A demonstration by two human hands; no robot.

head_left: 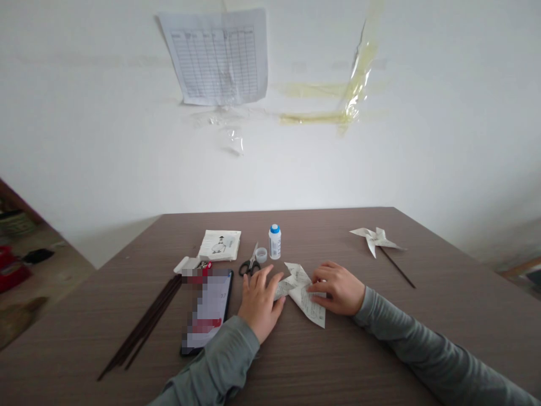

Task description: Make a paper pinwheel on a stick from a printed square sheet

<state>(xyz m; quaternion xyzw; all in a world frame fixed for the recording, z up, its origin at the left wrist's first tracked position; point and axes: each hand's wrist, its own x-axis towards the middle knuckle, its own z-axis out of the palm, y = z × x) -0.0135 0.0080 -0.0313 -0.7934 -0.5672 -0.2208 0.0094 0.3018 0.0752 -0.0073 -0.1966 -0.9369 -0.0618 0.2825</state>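
Observation:
A partly folded piece of printed white paper lies on the brown wooden table. My left hand presses flat on its left part, fingers spread. My right hand pinches the paper's middle with curled fingers. Just behind my hands stand a small white glue bottle with a blue cap, its loose clear cap and black-handled scissors.
A finished paper pinwheel on a dark stick lies at the right rear. A phone, a bundle of dark sticks, a stack of printed paper and a small white box lie to the left. A white wall stands behind.

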